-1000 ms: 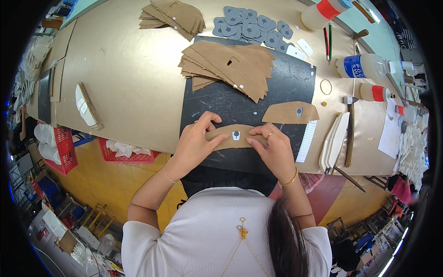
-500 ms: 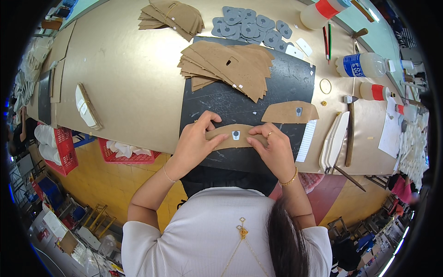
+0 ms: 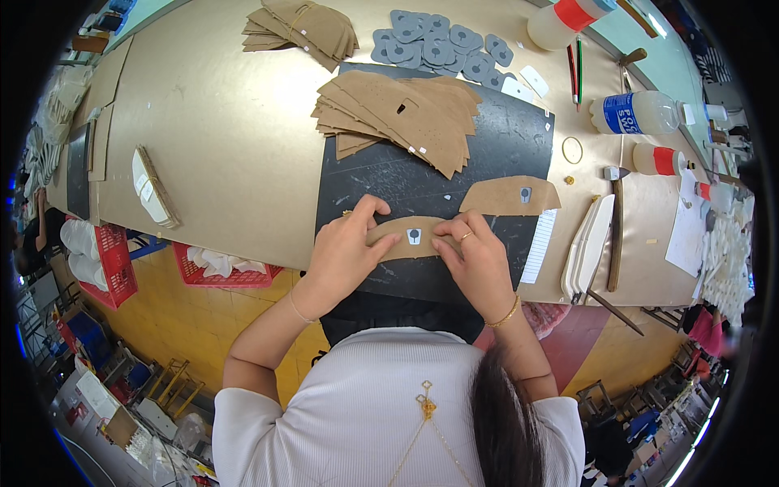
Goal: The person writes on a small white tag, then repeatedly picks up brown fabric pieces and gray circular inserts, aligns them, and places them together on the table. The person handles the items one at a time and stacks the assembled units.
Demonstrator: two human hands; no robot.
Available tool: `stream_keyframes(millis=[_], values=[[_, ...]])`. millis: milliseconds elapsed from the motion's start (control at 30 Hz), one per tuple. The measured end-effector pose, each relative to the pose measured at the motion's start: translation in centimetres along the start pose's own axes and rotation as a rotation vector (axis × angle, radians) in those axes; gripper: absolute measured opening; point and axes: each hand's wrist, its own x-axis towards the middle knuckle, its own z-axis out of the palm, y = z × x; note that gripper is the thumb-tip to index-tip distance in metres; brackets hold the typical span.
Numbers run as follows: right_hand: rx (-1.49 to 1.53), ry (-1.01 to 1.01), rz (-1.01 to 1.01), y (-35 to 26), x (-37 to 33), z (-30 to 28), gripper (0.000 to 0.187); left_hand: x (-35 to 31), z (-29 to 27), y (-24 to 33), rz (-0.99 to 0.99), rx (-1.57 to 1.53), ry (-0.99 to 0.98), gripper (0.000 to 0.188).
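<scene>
On a black cutting mat (image 3: pixel 381 195) lies a curved brown leather-like piece (image 3: pixel 402 245) with a small window, through which a grey keyhole-shaped patch shows. My left hand (image 3: pixel 347 243) pinches its left end between thumb and fingers. At the other end, my right hand (image 3: pixel 475 252) grips it with thumb and forefinger closed. A similar brown piece (image 3: pixel 499 196) with a window lies flat beyond my right hand. Farther back on the mat is a fanned stack of brown pieces (image 3: pixel 398 114).
Grey patches (image 3: pixel 438 49) lie heaped behind the mat, near another brown stack (image 3: pixel 300 28). At right are a hammer (image 3: pixel 615 235), white curved pieces (image 3: pixel 591 243), a blue-labelled bottle (image 3: pixel 637 114) and pencils (image 3: pixel 575 73). A white-topped bundle (image 3: pixel 150 188) sits at left.
My right hand has shifted very slightly left along the brown piece, its fingers drawn closer together. My left hand keeps its hold almost unmoved.
</scene>
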Motion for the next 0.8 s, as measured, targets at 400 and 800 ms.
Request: stream_keyframes(millis=[400, 800], values=[[-0.479, 0.029, -0.283, -0.8, -0.4, 0.3, 0.036, -2.0, 2.2, -1.8, 0.696, 0.444, 0.138, 0.039], [-0.333, 0.039, -0.109, -0.3, 0.6, -0.5, 0.035, 0.2, -2.4, -0.7, 0.465, 0.072, -0.212, 0.029]])
